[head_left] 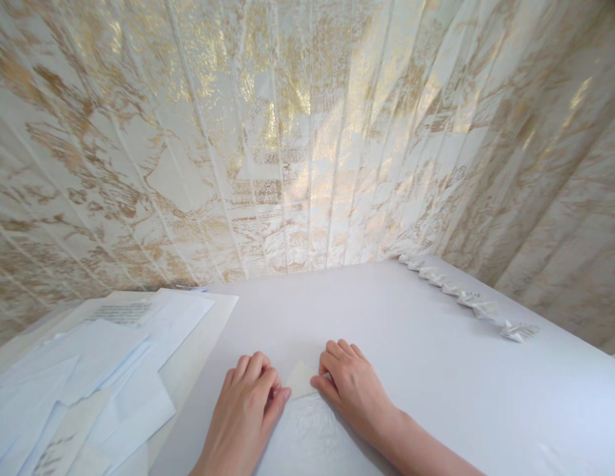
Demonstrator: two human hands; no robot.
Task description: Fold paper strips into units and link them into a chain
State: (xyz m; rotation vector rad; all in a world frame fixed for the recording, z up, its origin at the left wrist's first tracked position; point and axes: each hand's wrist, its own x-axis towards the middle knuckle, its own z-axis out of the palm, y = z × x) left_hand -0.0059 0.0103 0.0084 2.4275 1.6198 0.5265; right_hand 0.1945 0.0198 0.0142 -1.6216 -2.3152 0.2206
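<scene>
papers (114, 350) pile up on the table (297, 304) to my l, folded bits (479, 305) line the r side, curtain (238, 145) behind.

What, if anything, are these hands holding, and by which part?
A small pale paper: the left hand has its left corner, the right hand its right side. Pinched or pressed, I cannot tell.

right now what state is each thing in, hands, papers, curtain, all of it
left hand, fingers curled, at the small paper's left edge
right hand, fingers curled, at its right edge
small paper, pointed far end; folded or not, cannot tell
loose sheets, piled, overlapping
paper shapes, folded, in a row
curtain, drawn across, hanging in folds
</scene>
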